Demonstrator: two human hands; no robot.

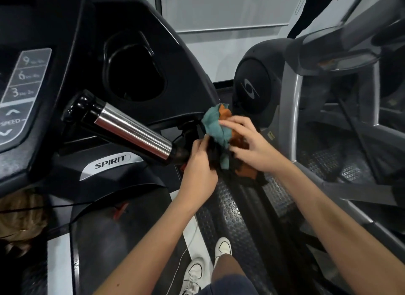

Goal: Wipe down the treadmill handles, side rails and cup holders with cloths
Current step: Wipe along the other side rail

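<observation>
The person stands on the right of the treadmill, and both hands meet at the near end of the handle (131,132), the thick black bar with a shiny metal sleeve that points down and to the right from the console.

A bundle of cloths (219,139) sits at this end of the handle. In it I see a teal cloth (213,125) on the far side, an orange cloth (224,112) behind and under it, and a dark cloth (215,156) that hangs down at the near side.

The left hand (198,169) is closed, with its fingers curled round the dark cloth just beside the handle's black end cap. Whether it also squeezes the handle itself under the fabric, I cannot tell.

The right hand (252,150) lies over the bundle from the right. Its fingers are bent over the teal cloth and its thumb presses the orange cloth on the near side, so it holds the bundle between them. The two hands are very near each other, with only cloth between.

The cup holder (133,73) is a deep black well farther back and to the left of the hands. The speed keypad (22,86) is at the far left. Below, two white shoes (222,247) stand on the floor beside the treadmill belt (109,240).
</observation>
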